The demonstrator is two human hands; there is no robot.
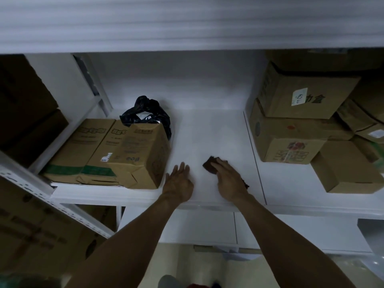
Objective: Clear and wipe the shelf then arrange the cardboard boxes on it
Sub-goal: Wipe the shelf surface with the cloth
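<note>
Left hand [178,181]: flat on the shelf [207,132], fingers straight, holding nothing.
Right hand [229,181]: fingers stretched over the brown cloth [209,164], apparently pressing it to the shelf.
Left boxes [104,150]: on the shelf, just beside the left hand.
Right boxes [291,132]: stacked.
Black bag [145,113]: behind the left boxes.

boxes [116,154] left on shelf [209,129], stacked boxes [295,125] right, cloth [212,164] between

A person's left forearm [133,235] and right forearm [288,235], bare from the frame's lower edge, lead to the left hand [178,185] and right hand [229,183]. Grey clothing [167,282] and a blurred red-and-blue patch [204,285] show low between them.
</note>
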